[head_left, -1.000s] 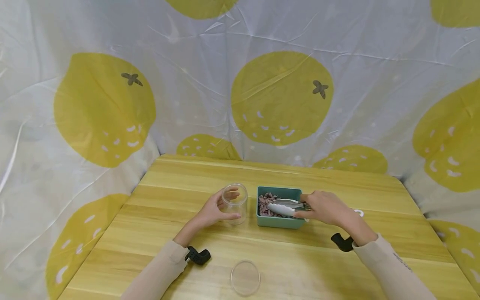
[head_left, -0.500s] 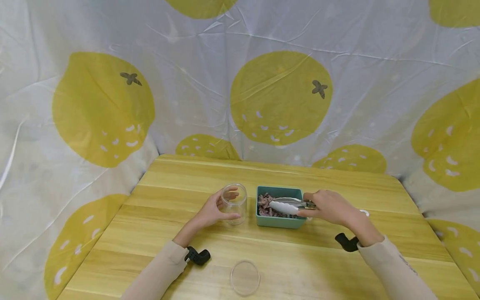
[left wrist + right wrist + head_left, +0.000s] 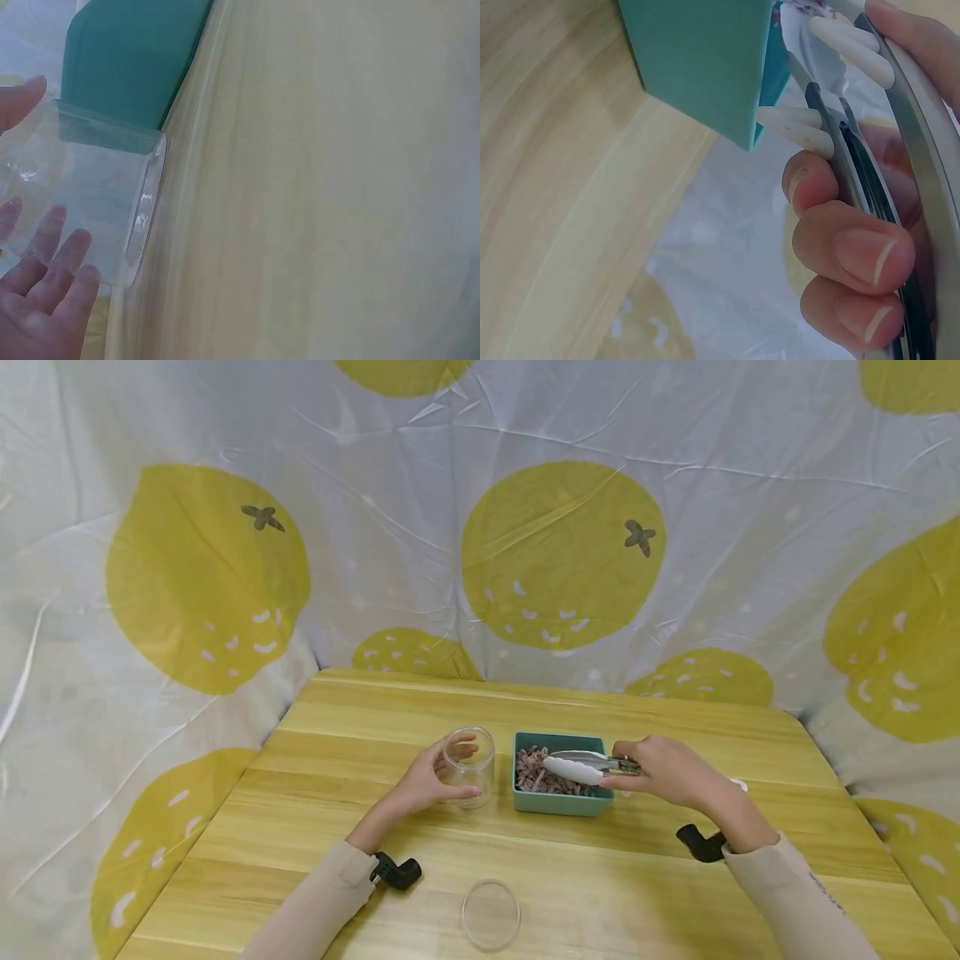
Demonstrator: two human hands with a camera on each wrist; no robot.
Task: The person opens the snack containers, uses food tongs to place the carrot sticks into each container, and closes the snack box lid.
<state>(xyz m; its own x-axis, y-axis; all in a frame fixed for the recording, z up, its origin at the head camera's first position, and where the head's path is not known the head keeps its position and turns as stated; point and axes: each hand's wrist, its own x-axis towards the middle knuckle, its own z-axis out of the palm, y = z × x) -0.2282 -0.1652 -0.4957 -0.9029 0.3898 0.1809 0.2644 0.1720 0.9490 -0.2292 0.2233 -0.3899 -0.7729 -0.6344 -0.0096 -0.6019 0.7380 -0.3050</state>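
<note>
My left hand [image 3: 422,783] holds a clear, empty-looking jar [image 3: 480,781] upright, thumb on one side and fingers curled round the other. In the left wrist view the fingers show through the jar wall [image 3: 112,195]. To the jar's right stands a teal rectangular box [image 3: 558,805] partly filled with brownish-purple shreds [image 3: 529,768]. My right hand [image 3: 663,770] grips metal tongs with white scalloped tips [image 3: 572,769], fingers wrapped round both arms of the tongs [image 3: 922,142]. The tongs' tips hang over the shreds inside the box, pointing left. What lies between the tips is hidden.
A round clear lid [image 3: 491,916] lies on the wooden table [image 3: 360,752] near its front edge. A white ring-shaped end [image 3: 740,785] shows behind the right wrist. Lemon-printed cloth [image 3: 390,552] hangs round the back and sides of the table.
My right hand has shifted a little to the right, drawing the tongs' tips back across the shreds. My left hand and the jar have stayed in place.
</note>
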